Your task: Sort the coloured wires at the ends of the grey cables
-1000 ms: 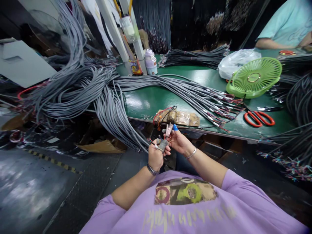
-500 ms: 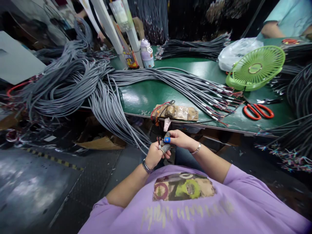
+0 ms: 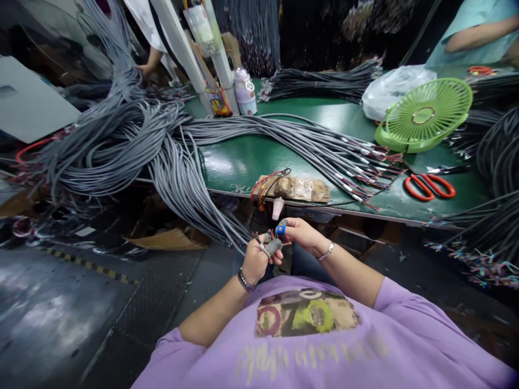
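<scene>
Thin col'd wires [image 3: 273,234] btwn hands, in front of green bench [image 3: 227,165] edge. L hand [image 3: 254,262] fingers closed round wires; R hand [image 3: 303,235] fingertips pinched narrow on them. Risk: strands may slip or mix, being fine & bunched; weight of hanging grey cables [image 3: 176,175] could tug. Cables smooth, rubbery-looking. Nearby: tapered pink piece [image 3: 278,208], rough brown block [image 3: 298,188] w/ shiny wrap.

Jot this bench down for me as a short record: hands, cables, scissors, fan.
Left hand: closed around thin coloured wires
Right hand: fingertips at those wires; exact grip unclear
Grey cables: heaped at picture's left, some spread across the green tabletop
Orange-handled scissors: on the tabletop, at right
Green fan: in front of a translucent plastic bag
</scene>
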### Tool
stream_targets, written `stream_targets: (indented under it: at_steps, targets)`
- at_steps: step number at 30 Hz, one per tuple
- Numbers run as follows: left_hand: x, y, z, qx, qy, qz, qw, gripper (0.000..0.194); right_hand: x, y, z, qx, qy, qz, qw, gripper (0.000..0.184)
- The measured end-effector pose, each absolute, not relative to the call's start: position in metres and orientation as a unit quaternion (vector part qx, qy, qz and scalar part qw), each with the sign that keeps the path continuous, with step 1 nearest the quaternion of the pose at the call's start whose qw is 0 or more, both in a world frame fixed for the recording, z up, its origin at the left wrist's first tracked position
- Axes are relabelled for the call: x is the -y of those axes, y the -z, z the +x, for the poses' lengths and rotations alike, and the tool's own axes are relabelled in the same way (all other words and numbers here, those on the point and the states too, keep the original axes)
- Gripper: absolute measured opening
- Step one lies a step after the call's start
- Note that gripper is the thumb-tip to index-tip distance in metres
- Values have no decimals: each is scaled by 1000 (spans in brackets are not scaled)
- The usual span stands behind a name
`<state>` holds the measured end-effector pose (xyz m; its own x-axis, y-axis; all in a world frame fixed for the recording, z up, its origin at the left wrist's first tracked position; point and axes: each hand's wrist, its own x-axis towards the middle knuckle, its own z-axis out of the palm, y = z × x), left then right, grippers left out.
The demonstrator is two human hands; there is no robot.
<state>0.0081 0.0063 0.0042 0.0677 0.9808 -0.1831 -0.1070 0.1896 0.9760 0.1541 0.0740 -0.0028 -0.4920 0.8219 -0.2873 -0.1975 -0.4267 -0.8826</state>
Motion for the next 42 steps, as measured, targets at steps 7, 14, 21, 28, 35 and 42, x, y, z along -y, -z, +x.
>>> stream_targets:
  at_steps: [7, 14, 21, 28, 35, 42]
  targets:
    - [-10, -19, 12, -494, -565, 389, 534, 25, -90, 9, 151, 231, -796, -383, 408, 35]
    - [-26, -24, 23, -484, -607, 351, 524, 26, -95, -12, 140, 361, -766, -323, 422, 43]
    - [-30, -19, 24, -492, -601, 349, 525, 25, -98, -3, 131, 300, -786, -297, 452, 50]
    - [-33, -13, 24, -501, -591, 356, 521, 25, -104, -2, 122, 230, -799, -290, 474, 47]
    - [-25, -10, 21, -502, -590, 358, 521, 24, -85, 2, 133, 226, -828, -285, 426, 53]
    - [-16, 2, 15, -496, -588, 390, 506, 22, -51, 11, 148, 416, -708, -328, 466, 31]
